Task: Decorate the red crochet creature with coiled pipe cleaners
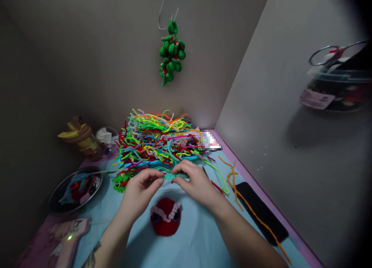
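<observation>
My left hand (pixel 147 188) and my right hand (pixel 193 178) come together over the table, each pinching one end of a short teal crocheted strip (pixel 170 176). The strip is stretched level between the fingertips, and part of it is hidden behind my right fingers. Below them on the blue cloth lies a round red crocheted piece (pixel 165 227) with a pink zigzag band and two dark eyes. Just beyond my left hand sits a green crocheted figure (pixel 122 181) with eyes, partly covered by that hand.
A heap of many-coloured yarn strands (pixel 162 144) fills the back. At left are a metal bowl (pixel 100 188) of yarn and a pink device (pixel 78 237) with a green light. Orange yarn crosses a black pad (pixel 258 210) at right. Green crocheted pieces (pixel 173 51) hang from a hook.
</observation>
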Available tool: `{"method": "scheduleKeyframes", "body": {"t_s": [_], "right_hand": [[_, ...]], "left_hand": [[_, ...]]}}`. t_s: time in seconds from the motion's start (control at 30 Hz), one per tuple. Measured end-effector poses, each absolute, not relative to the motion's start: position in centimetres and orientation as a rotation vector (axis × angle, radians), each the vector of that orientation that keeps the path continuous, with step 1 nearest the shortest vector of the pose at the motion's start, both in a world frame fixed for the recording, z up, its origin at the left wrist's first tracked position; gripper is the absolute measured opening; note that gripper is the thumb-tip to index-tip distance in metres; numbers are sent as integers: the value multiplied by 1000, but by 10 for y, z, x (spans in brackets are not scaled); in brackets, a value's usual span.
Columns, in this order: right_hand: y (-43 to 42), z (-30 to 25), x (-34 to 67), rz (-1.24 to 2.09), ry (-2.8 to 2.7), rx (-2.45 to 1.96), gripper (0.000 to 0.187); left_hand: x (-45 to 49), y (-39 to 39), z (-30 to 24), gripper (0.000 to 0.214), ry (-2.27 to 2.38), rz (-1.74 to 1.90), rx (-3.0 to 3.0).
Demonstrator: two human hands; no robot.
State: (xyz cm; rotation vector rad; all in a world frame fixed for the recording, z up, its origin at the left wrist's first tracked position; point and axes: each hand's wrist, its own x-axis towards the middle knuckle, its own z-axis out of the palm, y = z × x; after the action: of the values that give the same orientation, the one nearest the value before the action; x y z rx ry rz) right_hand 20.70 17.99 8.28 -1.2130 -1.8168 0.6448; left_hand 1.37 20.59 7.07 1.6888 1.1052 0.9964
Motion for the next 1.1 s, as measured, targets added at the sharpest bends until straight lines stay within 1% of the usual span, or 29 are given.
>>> {"method": "scheduleKeyframes", "body": {"t_s": [0.13, 0.27, 0.4, 0.53, 0.77, 0.8, 0.9, 0.93, 1.0, 1.1], "right_hand": [[179, 82, 207, 647, -1807, -1222, 13], [178, 81, 202, 678, -1810, -1212, 13], [179, 79, 199, 710, -1797, -1245, 18], [178, 80, 199, 699, -1837, -1230, 11], [177, 82, 200, 670, -1798, -1229, 6], [177, 82, 200, 684, -1790, -1232, 9], [178, 81, 203, 734, -1749, -1258, 29], [179, 80, 205, 745, -1732, -1270, 33], [180, 79, 207, 755, -1709, -1291, 33], [182, 79, 209, 784, -1687, -1302, 22]], "left_hand": [[13, 206, 71, 17, 1152, 1020, 1683], [17, 202, 71, 20, 1057, 982, 1819], [20, 200, 71, 14, 1016, 1044, 1925], [20, 201, 70, 9, 1027, 1104, 1949], [20, 200, 68, 10, 1085, 1124, 1915], [20, 200, 69, 11, 1107, 1135, 1901], [16, 201, 71, 14, 1212, 1167, 1815], [15, 202, 73, 15, 1247, 1175, 1773], [14, 202, 75, 18, 1291, 1187, 1686], [15, 203, 77, 21, 1304, 1207, 1599]]}}
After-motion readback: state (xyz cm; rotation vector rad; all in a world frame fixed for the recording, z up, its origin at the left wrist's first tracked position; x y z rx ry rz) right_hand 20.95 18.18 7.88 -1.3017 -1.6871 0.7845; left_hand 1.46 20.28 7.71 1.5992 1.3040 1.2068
